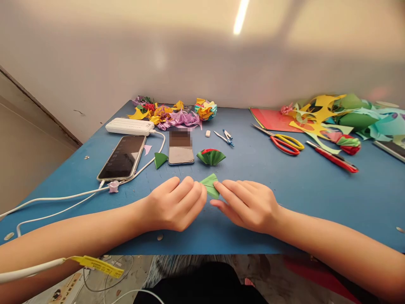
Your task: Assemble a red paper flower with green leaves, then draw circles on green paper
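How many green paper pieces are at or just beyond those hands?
3: a light piece between left hand and right hand, a dark wedge beside the central phone, a red-edged fan right of it. More may be hidden.

Bare left forearm [95,223] and bare right forearm [329,234], both slim and tapering toward the wrist. Below the front edge of the worktop [221,243], plain black clothing [202,285] with a rounded outline.

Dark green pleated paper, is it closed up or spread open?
Spread open: the dark green pleated paper fans out widely, with red showing at its top. It lies beyond the left hand and right hand.
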A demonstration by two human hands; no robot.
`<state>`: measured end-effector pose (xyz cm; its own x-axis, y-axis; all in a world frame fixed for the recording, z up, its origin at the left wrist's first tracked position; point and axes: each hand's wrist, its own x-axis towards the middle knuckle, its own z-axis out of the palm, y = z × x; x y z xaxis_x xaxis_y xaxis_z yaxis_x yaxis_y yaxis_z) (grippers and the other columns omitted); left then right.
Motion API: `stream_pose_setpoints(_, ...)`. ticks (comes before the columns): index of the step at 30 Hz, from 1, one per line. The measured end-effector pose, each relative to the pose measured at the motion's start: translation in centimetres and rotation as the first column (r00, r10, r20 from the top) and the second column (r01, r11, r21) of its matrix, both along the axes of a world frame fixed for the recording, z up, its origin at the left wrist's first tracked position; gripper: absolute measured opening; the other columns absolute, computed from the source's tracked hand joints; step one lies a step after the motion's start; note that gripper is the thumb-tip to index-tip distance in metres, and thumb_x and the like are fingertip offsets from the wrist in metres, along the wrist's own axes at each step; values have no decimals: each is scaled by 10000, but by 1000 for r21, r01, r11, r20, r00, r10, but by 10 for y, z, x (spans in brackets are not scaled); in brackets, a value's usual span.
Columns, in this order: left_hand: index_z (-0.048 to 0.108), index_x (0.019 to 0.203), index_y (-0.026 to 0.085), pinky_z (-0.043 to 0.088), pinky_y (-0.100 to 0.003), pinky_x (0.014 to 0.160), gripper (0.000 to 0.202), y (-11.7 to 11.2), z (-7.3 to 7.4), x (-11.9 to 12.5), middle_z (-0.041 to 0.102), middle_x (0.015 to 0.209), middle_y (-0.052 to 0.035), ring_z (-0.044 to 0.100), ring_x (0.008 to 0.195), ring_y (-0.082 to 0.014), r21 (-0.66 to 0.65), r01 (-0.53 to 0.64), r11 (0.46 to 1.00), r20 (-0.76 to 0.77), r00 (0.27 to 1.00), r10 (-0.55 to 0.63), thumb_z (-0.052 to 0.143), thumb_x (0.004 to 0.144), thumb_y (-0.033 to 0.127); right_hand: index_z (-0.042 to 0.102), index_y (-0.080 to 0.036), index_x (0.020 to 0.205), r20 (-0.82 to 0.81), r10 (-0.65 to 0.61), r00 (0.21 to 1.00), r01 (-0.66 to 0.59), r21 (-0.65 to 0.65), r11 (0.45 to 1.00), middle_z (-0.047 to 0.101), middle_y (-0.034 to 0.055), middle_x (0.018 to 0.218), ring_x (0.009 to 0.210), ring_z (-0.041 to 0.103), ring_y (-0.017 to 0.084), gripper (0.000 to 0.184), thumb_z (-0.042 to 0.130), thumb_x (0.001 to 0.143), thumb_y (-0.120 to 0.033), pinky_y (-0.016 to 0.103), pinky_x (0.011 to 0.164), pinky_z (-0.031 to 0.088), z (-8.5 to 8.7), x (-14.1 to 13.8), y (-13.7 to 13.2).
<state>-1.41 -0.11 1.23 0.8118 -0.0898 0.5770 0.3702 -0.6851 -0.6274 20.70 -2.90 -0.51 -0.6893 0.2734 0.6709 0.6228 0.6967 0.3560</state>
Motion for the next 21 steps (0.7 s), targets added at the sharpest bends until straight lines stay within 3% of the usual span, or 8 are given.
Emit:
stream_pose_setpoints(5,658,846,96,446,-268,525,108,0,-1,1,665,776,-55,639,713,-184,4,-33,999,-5,999,33,631,806,193,583,-73,997,-4,15,1000,-15,18,1000,666,40,777,571,511,99,271,680,751,-132,263,508,388,-5,2,1)
stream_pose_setpoints(15,618,945,58,453,-276,523,136,2,-4,1,650,734,-62,610,647,-161,-99,-44,994,-8,999,44,577,834,125,570,-46,1035,-45,64,997,-69,-106,992,654,90,811,708,572,143,268,628,775,-78,269,611,469,-11,5,4)
stream_pose_setpoints(21,623,931,99,436,-269,528,114,1,-1,2,656,757,-53,620,696,-162,-83,-36,996,18,999,38,567,852,159,570,-28,1026,-34,107,994,-110,-88,990,641,101,790,672,549,154,263,614,771,-74,290,581,456,-10,3,5)
